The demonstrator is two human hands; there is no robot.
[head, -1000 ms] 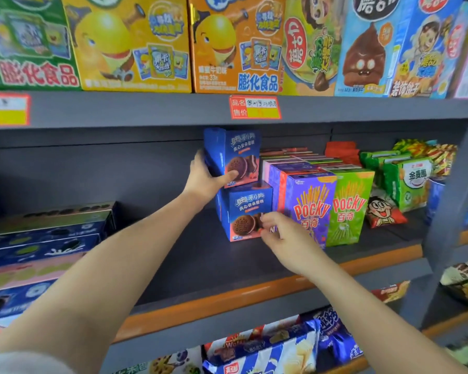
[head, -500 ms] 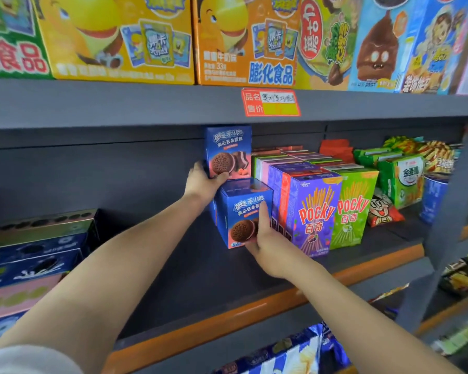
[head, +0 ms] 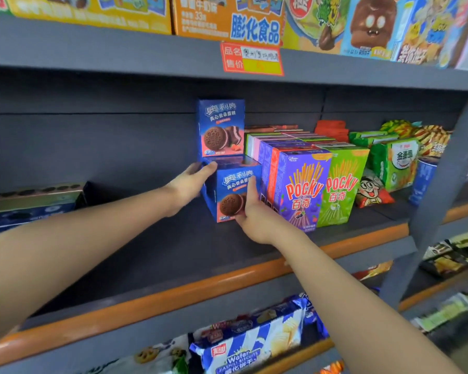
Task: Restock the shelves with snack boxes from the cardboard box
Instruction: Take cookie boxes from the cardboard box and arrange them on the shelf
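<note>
Right hand (head: 254, 214) on the front of the lower blue cookie box (head: 231, 188): one finger straight up the box's front right edge, the rest curled around the bottom right corner, gripping it. Left hand (head: 191, 182) flat against the left side of the same box, fingers straight and close together, fingertips (head: 210, 166) reaching the top back corner. Box squeezed between the two hands, standing upright on the dark middle shelf (head: 157, 249), turned a little so its left side shows.

Right behind and higher up, a second blue cookie box (head: 221, 128), upright, facing front; what lies under it hidden. Touching the lower box on its right, a purple Pocky box (head: 299, 190), then a green Pocky box (head: 341, 184) just beside that, with more boxes lined up behind them. Farther right, green snack bags (head: 395, 163).

Orange strip (head: 189, 291) along the shelf's front edge. Above, a red and yellow price tag (head: 251, 59) on the top shelf's edge, under big yellow and orange snack cartons (head: 227, 20). Below, blue and white wafer packs (head: 250, 344). Far left, flat blue boxes (head: 30, 209) in a stack.
</note>
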